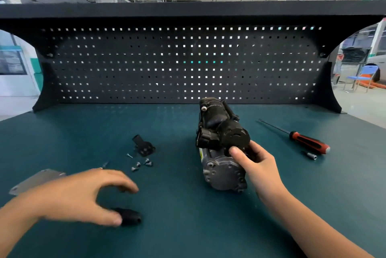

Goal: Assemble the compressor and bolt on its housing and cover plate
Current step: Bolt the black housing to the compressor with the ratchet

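My right hand [254, 161] grips the compressor [221, 145], which lies on the green table [188, 237] with one end toward the pegboard [167, 65]. My thumb presses its black upper section and my fingers curl round the right side. My left hand [83, 193] hovers with fingers apart and arched over a small black part [130, 216]; the thumb is just beside it, though motion blur hides whether they touch. The cover plate [37, 180] lies partly under that hand. Bolts [142, 164] sit near a black bracket [144, 146], and a screwdriver [307, 141] and socket bit [311, 155] lie to the right.
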Demonstrator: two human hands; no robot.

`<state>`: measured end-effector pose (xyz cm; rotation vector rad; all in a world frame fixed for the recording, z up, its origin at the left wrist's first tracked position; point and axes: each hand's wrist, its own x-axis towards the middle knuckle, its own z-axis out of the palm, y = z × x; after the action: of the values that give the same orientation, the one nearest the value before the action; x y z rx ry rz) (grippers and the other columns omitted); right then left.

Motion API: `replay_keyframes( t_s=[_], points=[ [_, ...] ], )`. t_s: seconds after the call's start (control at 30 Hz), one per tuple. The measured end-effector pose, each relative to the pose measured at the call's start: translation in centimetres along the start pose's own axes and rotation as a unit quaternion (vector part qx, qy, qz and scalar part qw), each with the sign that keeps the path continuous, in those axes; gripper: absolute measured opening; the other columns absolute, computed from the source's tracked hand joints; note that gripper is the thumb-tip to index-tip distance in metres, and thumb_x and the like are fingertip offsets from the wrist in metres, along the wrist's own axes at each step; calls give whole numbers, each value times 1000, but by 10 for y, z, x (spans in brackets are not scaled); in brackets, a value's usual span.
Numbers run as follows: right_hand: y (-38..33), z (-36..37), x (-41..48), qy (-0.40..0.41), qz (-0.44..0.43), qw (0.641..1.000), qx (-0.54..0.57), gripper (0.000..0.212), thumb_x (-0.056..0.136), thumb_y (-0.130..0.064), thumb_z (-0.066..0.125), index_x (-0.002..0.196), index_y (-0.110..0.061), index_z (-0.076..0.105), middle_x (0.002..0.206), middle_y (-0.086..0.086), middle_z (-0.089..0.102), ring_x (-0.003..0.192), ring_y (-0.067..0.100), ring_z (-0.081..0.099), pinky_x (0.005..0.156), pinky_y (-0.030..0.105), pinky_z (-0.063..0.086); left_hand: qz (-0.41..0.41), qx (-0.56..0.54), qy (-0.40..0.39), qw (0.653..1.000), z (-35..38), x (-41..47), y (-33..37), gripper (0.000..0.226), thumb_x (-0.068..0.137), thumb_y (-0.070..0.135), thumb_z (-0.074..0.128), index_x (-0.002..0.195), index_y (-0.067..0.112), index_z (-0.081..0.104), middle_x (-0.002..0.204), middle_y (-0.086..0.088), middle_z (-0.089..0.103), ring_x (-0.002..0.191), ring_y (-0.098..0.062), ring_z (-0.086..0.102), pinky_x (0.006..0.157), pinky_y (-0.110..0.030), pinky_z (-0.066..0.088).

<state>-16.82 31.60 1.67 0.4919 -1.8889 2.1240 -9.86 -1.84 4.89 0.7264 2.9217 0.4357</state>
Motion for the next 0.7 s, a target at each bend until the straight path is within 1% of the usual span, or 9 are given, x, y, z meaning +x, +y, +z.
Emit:
replay_keyframes(
  t_s=[0.1,0.17,0.23,0.3,0.37,0.47,0.6,0.67,0.7],
  points=[
    [0,-2,2,-7,-18,1000,-12,62,50,-50,73,110,-42,57,90,-16,71,86,-2,65,73,8,48,7,18,-16,1000,19,-27,-17,59,64,70,61,113,75,30,122,43,40,114,17,43,96,-9,34],
    [-2,-3,3,-16,-35,999,-26,70,50,-52,72,116,-51,47,90,-11,71,88,1,65,76,9,48,19,42,51,998,28,-33,-22,43,73,68,52,111,74,33,115,39,47,107,16,47,91,-9,37],
    [-6,-5,2,-27,-48,998,-42,75,53,-52,71,119,-59,38,95,-9,70,95,4,64,79,11,48,41,146,151,977,32,-29,-21,17,88,61,38,103,61,44,84,28,59,87,13,50,80,-10,38],
    [-10,-6,2,-40,-61,995,-69,76,58,-51,69,121,-65,30,104,-7,66,101,9,63,87,17,46,64,204,208,954,39,-24,-24,26,97,55,20,101,45,43,75,25,52,76,6,46,74,-15,35],
    [-14,-5,2,-48,-78,991,-96,72,69,-41,68,121,-67,26,110,-7,61,97,4,63,84,15,45,63,148,248,955,45,-22,-24,27,97,58,18,105,46,41,81,21,49,73,3,47,70,-15,38],
    [-14,-5,5,-57,-100,986,-124,71,84,-17,65,123,-63,27,111,-13,58,93,-7,62,75,4,43,36,17,325,945,40,-27,-29,31,89,71,26,107,52,43,85,20,58,65,3,54,57,-16,44],
    [-16,-4,5,-59,-102,979,-164,65,86,-21,63,121,-64,31,123,-34,48,109,-3,56,84,6,42,4,-201,447,871,34,-31,-17,42,82,72,44,101,37,56,69,12,64,59,-2,58,58,-16,46],
    [-15,-3,5,-57,-106,977,-177,64,86,-20,62,122,-63,30,131,-26,47,118,6,52,96,20,43,-5,-305,495,813,32,-26,-8,40,79,69,53,97,34,62,71,12,61,56,-2,56,53,-16,46],
    [-16,-3,5,-55,-108,976,-183,65,87,-20,62,123,-62,30,134,-20,48,121,9,51,101,29,42,-1,-353,507,786,29,-21,-4,27,85,58,53,94,34,64,72,13,61,53,-1,54,50,-14,45]
  ],
)
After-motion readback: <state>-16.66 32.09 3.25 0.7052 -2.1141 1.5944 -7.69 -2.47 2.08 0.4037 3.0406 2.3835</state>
